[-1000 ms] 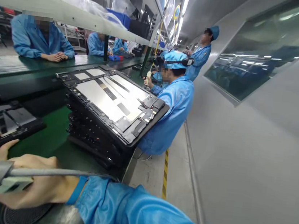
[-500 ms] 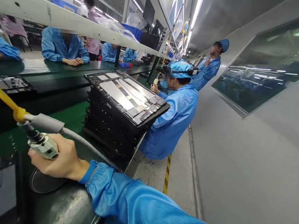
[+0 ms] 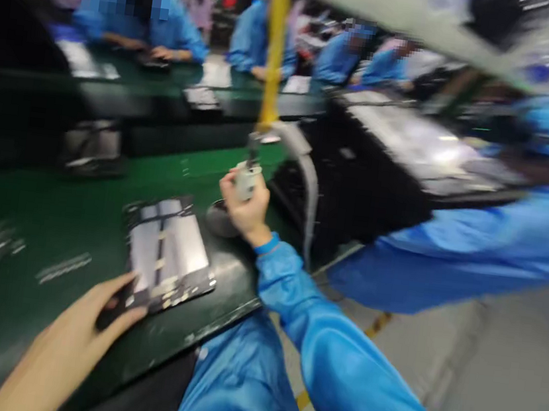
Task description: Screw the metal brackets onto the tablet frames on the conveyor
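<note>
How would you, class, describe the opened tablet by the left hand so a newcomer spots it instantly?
Start with the green table and look along its near edge. There an opened tablet lies, silvery inside a dark frame. A dark stack rises to its right and a similar device lies farther back, but only this tablet has the left hand at its corner.

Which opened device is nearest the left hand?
The near device, between the left hand and right hand; the far device lies back at left, and the top device sits on the black stack.
</note>
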The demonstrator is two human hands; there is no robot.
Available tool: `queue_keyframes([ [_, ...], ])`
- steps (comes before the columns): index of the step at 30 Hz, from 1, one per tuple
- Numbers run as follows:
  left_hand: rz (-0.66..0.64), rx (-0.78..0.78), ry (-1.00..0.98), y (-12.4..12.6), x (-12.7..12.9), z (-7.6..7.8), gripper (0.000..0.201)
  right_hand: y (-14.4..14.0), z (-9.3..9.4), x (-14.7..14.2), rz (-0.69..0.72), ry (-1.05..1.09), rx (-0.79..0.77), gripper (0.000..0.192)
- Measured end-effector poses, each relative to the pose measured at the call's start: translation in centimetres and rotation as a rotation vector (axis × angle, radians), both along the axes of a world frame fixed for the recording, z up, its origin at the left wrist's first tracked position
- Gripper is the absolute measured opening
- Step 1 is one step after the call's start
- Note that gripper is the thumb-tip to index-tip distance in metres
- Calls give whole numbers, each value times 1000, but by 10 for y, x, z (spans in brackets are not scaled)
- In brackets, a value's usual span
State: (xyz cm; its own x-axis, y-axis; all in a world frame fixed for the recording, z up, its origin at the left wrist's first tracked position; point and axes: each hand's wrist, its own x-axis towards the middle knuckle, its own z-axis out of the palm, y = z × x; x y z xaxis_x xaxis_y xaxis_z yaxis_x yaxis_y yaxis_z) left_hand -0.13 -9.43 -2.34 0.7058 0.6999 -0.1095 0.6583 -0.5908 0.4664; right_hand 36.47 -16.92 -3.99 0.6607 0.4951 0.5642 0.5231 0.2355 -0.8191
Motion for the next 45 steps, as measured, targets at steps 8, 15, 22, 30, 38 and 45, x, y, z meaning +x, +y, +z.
queue_keyframes([
  [8,227,110,-224,122,-29,21,46,-13,8,-2,18,304,148,27],
  [15,-11,-56,-82,122,-24,-4,44,-27,17,-14,47,190,287,32],
  [22,99,-171,-243,116,-18,-2,39,-4,4,-1,137,89,372,52],
  [30,3,26,-224,116,-11,1,34,19,-18,22,95,47,440,67],
  [38,4,84,-221,132,-22,-19,12,20,-19,19,136,34,398,62],
  [45,137,203,-293,94,-19,-6,18,15,-16,12,127,82,319,58],
])
